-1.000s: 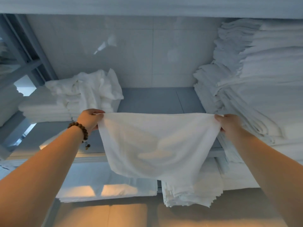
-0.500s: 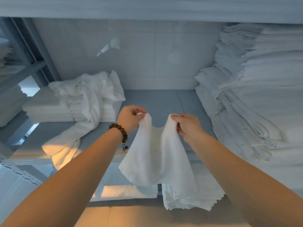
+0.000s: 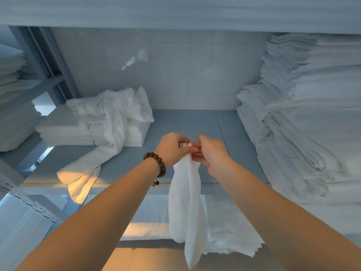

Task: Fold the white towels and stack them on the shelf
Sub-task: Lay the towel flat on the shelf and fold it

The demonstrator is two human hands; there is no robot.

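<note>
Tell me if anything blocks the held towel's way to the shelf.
Nothing visible does. The left hand and right hand hold the towel before bare shelf, between the rumpled pile and the tall stack.

A pale grey tiled wall is closing off the far side, and a bright glare is shining on it left of centre. The grey shelf is running from the wall toward the near edge. An upper shelf is hanging overhead, and a slanted metal frame is standing far left. Warm orange light is glowing on the lowest surface, nearest.
</note>
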